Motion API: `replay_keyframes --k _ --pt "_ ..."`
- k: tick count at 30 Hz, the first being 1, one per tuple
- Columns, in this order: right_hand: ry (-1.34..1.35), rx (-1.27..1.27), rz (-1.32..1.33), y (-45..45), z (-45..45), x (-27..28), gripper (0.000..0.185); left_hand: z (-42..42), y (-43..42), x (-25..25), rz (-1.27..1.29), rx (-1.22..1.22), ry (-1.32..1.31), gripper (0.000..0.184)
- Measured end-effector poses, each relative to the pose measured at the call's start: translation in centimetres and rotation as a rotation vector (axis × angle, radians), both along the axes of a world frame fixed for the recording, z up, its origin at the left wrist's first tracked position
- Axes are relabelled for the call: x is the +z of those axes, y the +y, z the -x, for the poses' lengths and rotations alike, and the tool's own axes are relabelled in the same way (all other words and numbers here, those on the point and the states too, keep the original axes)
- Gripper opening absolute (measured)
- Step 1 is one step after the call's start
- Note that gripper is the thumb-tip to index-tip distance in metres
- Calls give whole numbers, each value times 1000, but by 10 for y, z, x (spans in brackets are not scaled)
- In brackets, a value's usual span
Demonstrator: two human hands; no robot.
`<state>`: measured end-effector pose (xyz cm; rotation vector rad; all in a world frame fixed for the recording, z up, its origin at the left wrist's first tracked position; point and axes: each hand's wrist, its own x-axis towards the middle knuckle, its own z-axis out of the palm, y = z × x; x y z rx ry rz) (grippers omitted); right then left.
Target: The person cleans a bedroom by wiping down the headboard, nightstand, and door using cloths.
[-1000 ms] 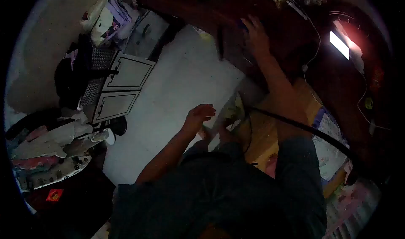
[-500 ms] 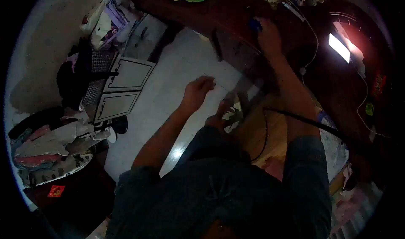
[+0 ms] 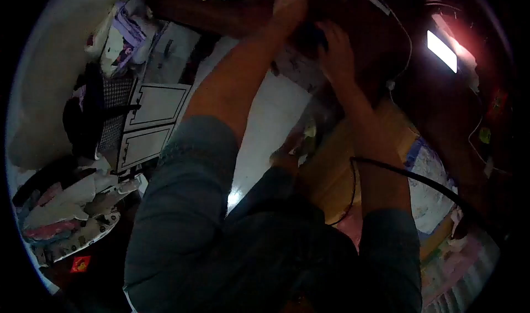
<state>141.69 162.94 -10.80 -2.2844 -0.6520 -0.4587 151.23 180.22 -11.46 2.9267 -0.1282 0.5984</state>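
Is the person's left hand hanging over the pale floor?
No, the left hand is stretched out over the dark table, near the right hand.

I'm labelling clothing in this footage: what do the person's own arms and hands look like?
Dark blue-grey sleeves end near the elbows, leaving both forearms bare. The left hand and right hand appear ungloved; finer detail is lost in the dim light. A black cable crosses in front of the right forearm.
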Motion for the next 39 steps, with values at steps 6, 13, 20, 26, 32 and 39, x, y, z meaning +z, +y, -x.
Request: replay_keyframes --k 6,13,20,26,32,39 --pt "55 -2 43 2 -6 -8 47 2 13 -31 -229 -55 -106 27" --pt "203 62 -12 0 -14 -31 38 15 23 -49 -352 11 -146 41" --pt "-114 55 17 0 -11 -7 48 21 20 -62 -207 24 -481 33" --pt "-17 41 86 -1 -7 -1 47 79 11 -14 318 125 -406 21" --pt "-78 58 107 -2 -8 0 46 235 50 -45 800 532 45 19" --pt "4 61 122 0 -8 7 44 368 100 -194 675 594 525 22"
